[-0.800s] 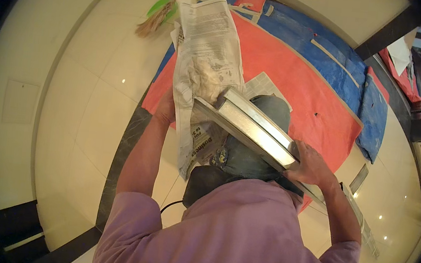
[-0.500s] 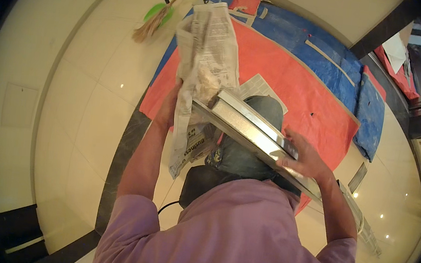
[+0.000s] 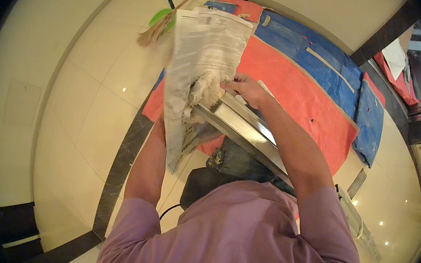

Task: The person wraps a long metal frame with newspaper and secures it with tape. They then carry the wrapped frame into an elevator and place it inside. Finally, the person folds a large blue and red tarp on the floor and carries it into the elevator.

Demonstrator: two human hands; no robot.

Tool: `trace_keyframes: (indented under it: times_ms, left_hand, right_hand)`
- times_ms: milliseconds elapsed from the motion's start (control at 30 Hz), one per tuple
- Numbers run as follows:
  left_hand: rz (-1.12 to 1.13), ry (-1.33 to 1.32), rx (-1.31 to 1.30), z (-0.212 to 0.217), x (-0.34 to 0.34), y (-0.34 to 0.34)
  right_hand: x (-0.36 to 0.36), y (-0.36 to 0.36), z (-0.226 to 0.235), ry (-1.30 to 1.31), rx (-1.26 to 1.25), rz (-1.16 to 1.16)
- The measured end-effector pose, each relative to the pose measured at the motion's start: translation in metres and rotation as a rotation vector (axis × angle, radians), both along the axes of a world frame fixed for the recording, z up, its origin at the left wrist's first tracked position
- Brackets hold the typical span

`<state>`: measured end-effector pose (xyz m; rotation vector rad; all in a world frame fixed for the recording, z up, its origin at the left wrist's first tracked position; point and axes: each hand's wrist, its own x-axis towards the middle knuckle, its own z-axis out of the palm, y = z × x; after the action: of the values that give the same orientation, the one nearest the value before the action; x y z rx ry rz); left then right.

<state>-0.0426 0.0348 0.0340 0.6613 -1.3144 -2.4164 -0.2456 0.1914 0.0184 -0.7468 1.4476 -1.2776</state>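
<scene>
A printed newspaper sheet (image 3: 214, 35) stands up around one end of a long silvery metal channel (image 3: 236, 126). My left hand (image 3: 161, 126) holds the sheet from its left side, its fingers hidden behind the paper. A crumpled off-white wad (image 3: 207, 88) lies inside the fold, right by the channel's end. My right hand (image 3: 249, 90) is closed at the right edge of the newspaper, thumb in front beside the wad and the other fingers partly hidden. The channel slants down to the right across my lap and passes under my right forearm.
A red and blue sheet (image 3: 294, 104) covers the floor ahead. A broom (image 3: 154, 34) lies by a green dustpan (image 3: 160, 16) at the far left. More long strips (image 3: 361, 227) lie on the tiles at the right. Beside my lap sits a black object (image 3: 203, 184).
My right hand has left the metal channel and moved up and left to the newspaper's edge. The newspaper has opened wider, and the off-white wad shows more.
</scene>
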Motion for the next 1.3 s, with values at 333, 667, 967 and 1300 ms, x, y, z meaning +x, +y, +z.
trace_keyframes:
  times_ms: [333,667,967,1300]
  left_hand:
    - [-0.02,0.0,-0.003,-0.006,0.004,0.005]
    - [-0.048,-0.077,-0.02,-0.012,0.026,0.01]
    - [-0.156,-0.237,-0.21,-0.026,0.051,-0.007]
    - [-0.412,-0.387,-0.544,-0.017,0.029,-0.014]
  right_hand:
    - [0.0,0.018,-0.003,0.097,-0.086,-0.064]
    - [0.004,-0.017,0.011,0.195,0.024,0.087]
    - [-0.011,-0.003,-0.016,0.186,0.059,0.047]
    - [-0.005,0.042,-0.024,0.215,-0.068,-0.058]
